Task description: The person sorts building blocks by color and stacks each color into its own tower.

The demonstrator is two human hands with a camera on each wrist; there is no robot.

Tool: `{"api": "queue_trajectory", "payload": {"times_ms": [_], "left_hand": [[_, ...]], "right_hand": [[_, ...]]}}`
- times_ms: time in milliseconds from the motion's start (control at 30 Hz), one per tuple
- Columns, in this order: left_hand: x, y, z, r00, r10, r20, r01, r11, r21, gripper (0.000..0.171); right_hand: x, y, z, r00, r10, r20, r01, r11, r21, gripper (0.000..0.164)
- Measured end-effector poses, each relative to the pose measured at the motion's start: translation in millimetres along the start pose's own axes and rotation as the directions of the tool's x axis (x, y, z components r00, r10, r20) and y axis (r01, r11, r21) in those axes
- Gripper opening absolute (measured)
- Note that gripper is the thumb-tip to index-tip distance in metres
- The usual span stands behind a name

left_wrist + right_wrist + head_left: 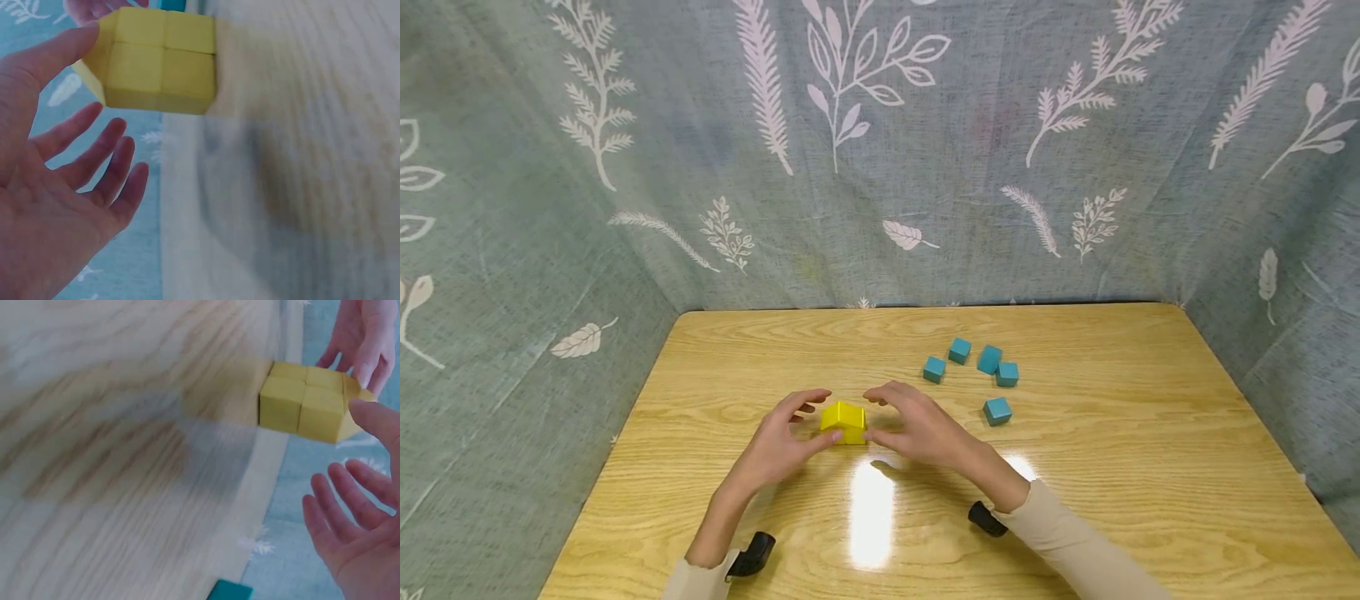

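Observation:
A small yellow block stack [844,421] stands on the table between my two hands. Square cubes [139,69] form its body, two across and two high on the face in the left wrist view, with a sloped yellow piece [351,425] along its top. My left hand [780,443] is at the stack's left side, its thumb tip right at the sloped piece and its fingers loosely bent, apart from the blocks. On the other side, my right hand [919,427] has its thumb tip close to the top edge, its fingers relaxed and clear of the stack.
Several teal blocks [959,351] lie scattered on the wooden table [737,358] to the right and behind, the nearest teal block [997,411] beyond my right hand. Grey-blue leaf-patterned cloth [880,200] hangs along the back and both sides.

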State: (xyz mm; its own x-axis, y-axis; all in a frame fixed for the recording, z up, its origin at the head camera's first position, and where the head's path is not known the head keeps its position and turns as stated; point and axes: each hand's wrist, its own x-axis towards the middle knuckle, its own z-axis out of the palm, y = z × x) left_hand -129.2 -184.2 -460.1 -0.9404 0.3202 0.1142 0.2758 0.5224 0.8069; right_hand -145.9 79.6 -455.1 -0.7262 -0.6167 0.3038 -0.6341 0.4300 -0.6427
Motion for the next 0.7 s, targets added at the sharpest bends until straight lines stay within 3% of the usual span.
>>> {"api": "queue_trajectory", "payload": {"times_ms": [200,467,700], "left_hand": [[2.5,14.2,-1.3,0.996,0.075,-0.042,-0.074,0.997,0.018,0.054],[3.7,39.6,-1.2,0.985,0.148,-0.085,-0.146,0.989,0.030,0.044],[11.3,59.8,8.9,0.980,0.182,-0.078,-0.180,0.983,0.029,0.042]], "right_hand": [[-9.1,3.2,-13.3,0.998,-0.008,-0.069,0.009,1.000,0.026,0.044],[-21.8,7.0,-28.0,0.996,0.022,-0.092,-0.018,0.999,0.041,0.039],[-36.1,12.7,-40.8,0.991,0.050,-0.123,-0.045,0.998,0.039,0.038]]}}
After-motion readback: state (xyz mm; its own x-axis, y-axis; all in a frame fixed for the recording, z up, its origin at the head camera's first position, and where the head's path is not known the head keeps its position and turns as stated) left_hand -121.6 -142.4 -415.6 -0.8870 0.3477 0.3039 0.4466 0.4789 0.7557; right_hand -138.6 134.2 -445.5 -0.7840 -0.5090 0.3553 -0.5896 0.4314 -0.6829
